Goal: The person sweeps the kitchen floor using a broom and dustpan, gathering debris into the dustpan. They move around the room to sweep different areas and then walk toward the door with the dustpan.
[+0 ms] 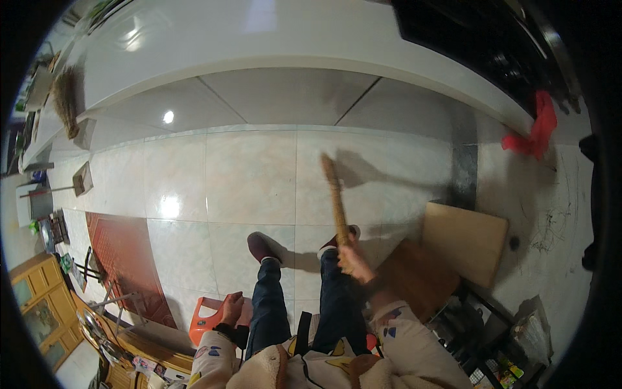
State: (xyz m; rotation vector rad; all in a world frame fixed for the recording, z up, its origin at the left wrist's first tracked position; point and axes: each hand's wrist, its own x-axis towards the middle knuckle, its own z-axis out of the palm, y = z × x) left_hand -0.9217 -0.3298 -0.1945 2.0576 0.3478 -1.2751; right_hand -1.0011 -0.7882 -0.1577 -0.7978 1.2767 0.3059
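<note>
My right hand (357, 265) is closed around the lower end of a straw hand broom (334, 192). The broom points away from me over the tiled floor (252, 175), and its far end is slightly blurred. Its shadow falls on the tiles to the right. At my left side, my left hand (233, 307) is lowered beside my leg and overlaps an orange plastic object (198, 323) with a cut-out opening, possibly a stool. Whether the fingers grip it or only hang in front of it cannot be made out.
A white counter (291, 44) runs across the front, with a black cooktop (466, 34) and a red cloth or bag (539, 126) at right. Boards (464, 243) and a black rack (478, 311) stand right. Leftward are another straw broom (65, 99), a dustpan (82, 179) and a red mat (124, 257).
</note>
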